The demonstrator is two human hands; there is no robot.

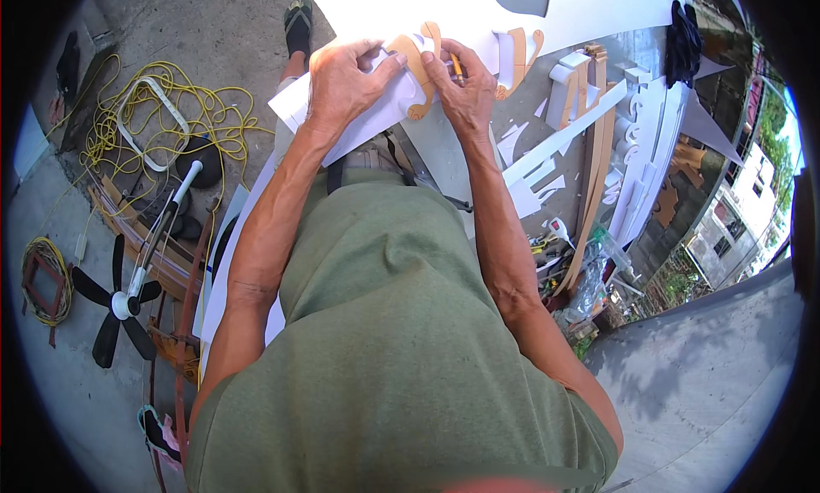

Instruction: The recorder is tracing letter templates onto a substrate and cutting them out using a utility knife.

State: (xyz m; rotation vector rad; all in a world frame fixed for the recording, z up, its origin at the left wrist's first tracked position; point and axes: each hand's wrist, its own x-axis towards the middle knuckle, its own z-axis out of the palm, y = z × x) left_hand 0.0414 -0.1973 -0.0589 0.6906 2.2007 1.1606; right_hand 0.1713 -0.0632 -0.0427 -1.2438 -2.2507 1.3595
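Note:
My left hand [346,81] grips the left side of a curved, scroll-shaped piece [412,76] with a tan face and white sides, thumb against its edge. The piece lies over a white sheet [373,126]. At its right side is my right hand [468,91], thumb and forefinger closed close to the curved edge. A short orange pencil [457,68] is tucked between the fingers of that hand. Just right of it stands a second scroll-shaped piece [518,63], also tan-faced with white sides.
White offcuts [531,194] and long tan strips [596,160] lie to the right, beyond them white mouldings [645,160]. At left are a tangled yellow cord [226,117] and a black-bladed fan [124,305]. A sandalled foot [298,30] shows at the far side.

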